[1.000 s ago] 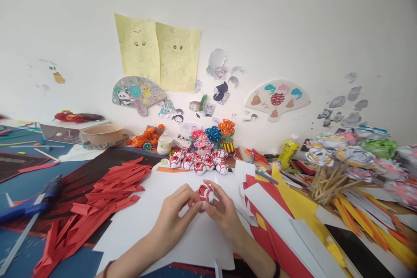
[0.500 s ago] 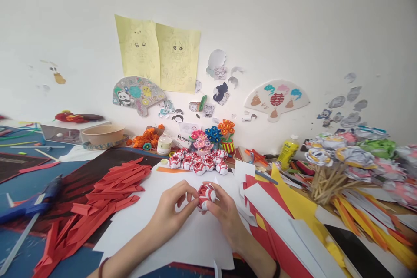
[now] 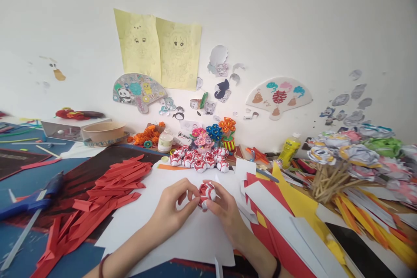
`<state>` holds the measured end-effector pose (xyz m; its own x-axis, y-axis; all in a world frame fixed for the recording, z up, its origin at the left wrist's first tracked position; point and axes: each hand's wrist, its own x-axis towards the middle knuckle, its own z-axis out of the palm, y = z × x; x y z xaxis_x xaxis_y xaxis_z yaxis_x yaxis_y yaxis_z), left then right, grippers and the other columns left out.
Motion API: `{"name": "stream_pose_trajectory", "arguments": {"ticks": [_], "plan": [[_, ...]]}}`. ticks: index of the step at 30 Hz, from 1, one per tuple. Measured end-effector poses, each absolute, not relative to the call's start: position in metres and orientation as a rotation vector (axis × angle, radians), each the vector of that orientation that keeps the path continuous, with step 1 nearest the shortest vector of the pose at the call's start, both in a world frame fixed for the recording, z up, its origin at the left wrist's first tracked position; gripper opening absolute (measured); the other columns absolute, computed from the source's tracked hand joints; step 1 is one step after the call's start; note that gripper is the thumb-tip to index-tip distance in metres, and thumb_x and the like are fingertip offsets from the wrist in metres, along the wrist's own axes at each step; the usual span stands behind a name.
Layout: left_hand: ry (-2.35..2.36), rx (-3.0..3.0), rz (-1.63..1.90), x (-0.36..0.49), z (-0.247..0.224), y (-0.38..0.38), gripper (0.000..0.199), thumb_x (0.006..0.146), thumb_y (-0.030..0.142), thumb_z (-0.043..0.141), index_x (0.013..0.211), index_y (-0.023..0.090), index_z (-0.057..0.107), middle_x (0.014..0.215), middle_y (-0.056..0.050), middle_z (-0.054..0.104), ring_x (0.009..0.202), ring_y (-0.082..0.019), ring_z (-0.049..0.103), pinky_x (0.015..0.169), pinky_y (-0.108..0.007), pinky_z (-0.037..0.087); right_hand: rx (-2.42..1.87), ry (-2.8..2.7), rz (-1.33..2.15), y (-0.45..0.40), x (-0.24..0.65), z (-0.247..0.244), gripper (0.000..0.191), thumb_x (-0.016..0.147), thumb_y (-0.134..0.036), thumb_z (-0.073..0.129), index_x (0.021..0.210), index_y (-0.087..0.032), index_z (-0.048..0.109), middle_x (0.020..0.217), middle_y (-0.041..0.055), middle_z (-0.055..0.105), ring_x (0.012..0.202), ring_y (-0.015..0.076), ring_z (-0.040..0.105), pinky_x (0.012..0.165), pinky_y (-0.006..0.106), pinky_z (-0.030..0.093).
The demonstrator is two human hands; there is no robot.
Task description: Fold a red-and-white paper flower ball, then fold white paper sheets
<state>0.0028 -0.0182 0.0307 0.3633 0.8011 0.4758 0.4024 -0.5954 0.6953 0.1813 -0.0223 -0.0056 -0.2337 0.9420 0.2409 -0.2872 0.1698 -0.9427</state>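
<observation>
A red and white folded paper flower [image 3: 206, 194] is held up between my two hands, above a white paper sheet [image 3: 182, 243]. My right hand [image 3: 226, 208] curls round its right side, thumb in front and fingers behind. From the left, my left hand [image 3: 177, 204] pinches the flower's edge between thumb and index finger. Behind them sits a cluster of similar red and white paper flowers [image 3: 199, 164]. Folded red paper strips [image 3: 107, 195] lie in a pile to the left of my hands.
A blue glue gun [image 3: 35, 202] lies at the far left. Red, white and yellow paper sheets [image 3: 276, 213] spread on the right, near a black phone [image 3: 358, 247] and paper flowers on sticks [image 3: 329, 182]. A yellow bottle [image 3: 289, 150] and a bowl [image 3: 103, 132] stand by the wall.
The view has shifted very slightly. Both hands keep nearly the same hold on the paper flower.
</observation>
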Motion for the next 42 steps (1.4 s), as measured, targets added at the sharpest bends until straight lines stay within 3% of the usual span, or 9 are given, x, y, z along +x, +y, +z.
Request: {"name": "stream_pose_trajectory", "arguments": {"ticks": [20, 33, 42], "plan": [[1.119, 2.342, 1.163, 0.0, 0.019, -0.012, 0.015, 0.093, 0.029, 0.049, 0.086, 0.021, 0.059, 0.076, 0.0, 0.057, 0.066, -0.012, 0.052, 0.06, -0.024, 0.038, -0.695, -1.267, 1.408, -0.018, 0.18, -0.011, 0.052, 0.077, -0.037, 0.073, 0.123, -0.022, 0.054, 0.112, 0.006, 0.064, 0.103, 0.0235, 0.06, 0.084, 0.037, 0.051], [1.376, 3.002, 1.258, -0.003, 0.005, -0.009, 0.011, 0.092, 0.024, 0.051, 0.089, 0.022, 0.062, 0.075, 0.0, 0.065, 0.061, -0.014, 0.054, 0.062, -0.028, 0.035, -0.716, -1.28, 1.395, -0.018, 0.179, -0.014, 0.047, 0.075, -0.036, 0.075, 0.115, -0.022, 0.054, 0.107, 0.0057, 0.065, 0.099, 0.0211, 0.061, 0.083, 0.036, 0.052], [1.304, 2.827, 1.332, -0.002, 0.005, -0.01, 0.011, 0.091, 0.024, 0.053, 0.088, 0.022, 0.063, 0.074, -0.001, 0.065, 0.061, -0.013, 0.054, 0.062, -0.026, 0.036, -0.704, -1.27, 1.403, -0.017, 0.178, -0.016, 0.046, 0.075, -0.037, 0.075, 0.115, -0.022, 0.055, 0.104, 0.005, 0.064, 0.093, 0.0199, 0.062, 0.081, 0.036, 0.053]]}}
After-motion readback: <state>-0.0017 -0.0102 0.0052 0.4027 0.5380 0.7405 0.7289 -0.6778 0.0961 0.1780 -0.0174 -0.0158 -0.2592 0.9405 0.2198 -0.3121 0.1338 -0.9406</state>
